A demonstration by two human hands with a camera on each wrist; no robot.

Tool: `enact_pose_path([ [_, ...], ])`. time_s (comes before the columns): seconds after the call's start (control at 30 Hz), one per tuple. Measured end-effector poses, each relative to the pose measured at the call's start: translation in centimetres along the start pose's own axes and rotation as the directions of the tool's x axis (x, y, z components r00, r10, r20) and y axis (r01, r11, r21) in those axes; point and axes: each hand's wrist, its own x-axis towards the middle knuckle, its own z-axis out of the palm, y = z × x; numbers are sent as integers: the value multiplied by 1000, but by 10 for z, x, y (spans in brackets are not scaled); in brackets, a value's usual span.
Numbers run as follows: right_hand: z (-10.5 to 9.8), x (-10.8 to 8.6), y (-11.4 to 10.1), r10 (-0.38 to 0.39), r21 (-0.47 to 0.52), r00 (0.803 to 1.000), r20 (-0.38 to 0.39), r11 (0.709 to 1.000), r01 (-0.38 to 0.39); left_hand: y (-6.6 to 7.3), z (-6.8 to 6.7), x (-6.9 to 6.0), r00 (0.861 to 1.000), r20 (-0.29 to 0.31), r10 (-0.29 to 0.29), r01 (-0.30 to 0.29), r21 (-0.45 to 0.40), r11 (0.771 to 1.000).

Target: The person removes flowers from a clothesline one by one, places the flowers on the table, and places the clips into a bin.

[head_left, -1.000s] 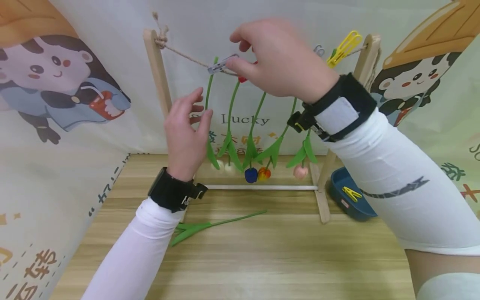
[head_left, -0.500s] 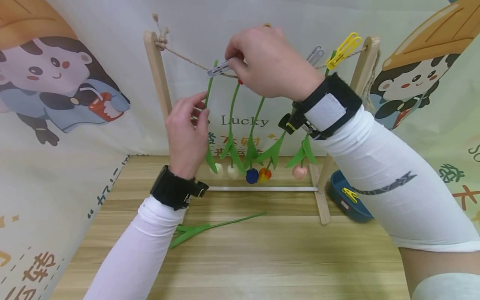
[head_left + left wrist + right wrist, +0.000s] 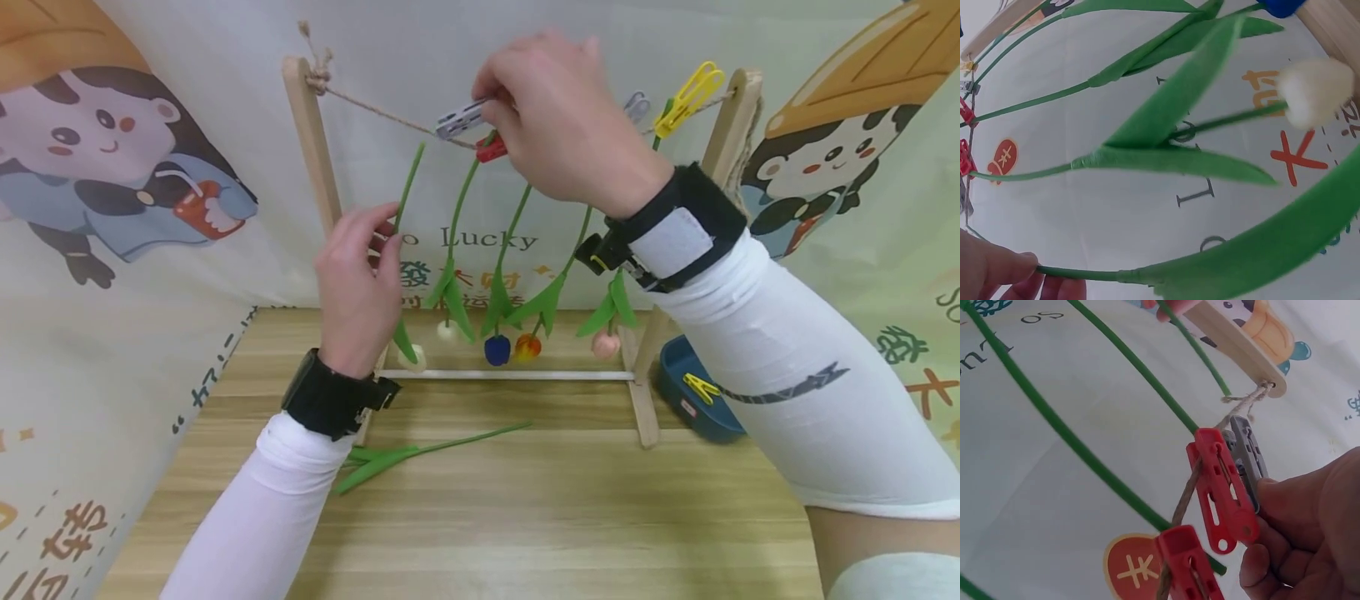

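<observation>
Grey clothespin [image 3: 459, 121], green stem [image 3: 409, 182], gap between

Head view faces down; close wrist views share red clips [image 3: 1222, 500].

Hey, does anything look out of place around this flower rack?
Yes: one leafy green stem lies on the table, though other stems hang from the rope. The held stem, pinched by the left hand, has no clip at its tip.
</observation>
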Motion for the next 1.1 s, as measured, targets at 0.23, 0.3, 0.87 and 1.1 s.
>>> enact_pose_path([
  [0.23, -1, -24, 8, -51, 22, 996, -72, 998, 52, -3, -14, -15, 1000, 15, 26, -26, 58, 998],
  [0.3, -1, -34, 10, -72, 42, 991, -115, 996, 77, -2, -18, -20, 999, 29, 37, -40, 79, 996],
  [0.87, 19, -155, 36, -62, 194, 976, -208, 975, 104, 11, -47, -73, 952, 275, 135, -214, 285, 934],
  [1.1, 41, -215, 64, 75, 214, 989, -124, 976, -47, 9, -49, -99, 899, 417, 132, -290, 342, 894],
])
